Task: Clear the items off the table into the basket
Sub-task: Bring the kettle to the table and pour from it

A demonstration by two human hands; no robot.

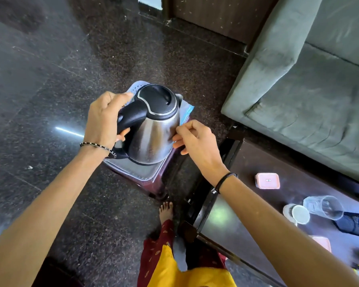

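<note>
Dark shiny bench at the right, low beside the grey sofa. On it: a small pink box, a white cup, and a clear glass lying on its side just beside the cup. Dark speckled floor to the left, with a basket standing on it near the bench corner.
</note>
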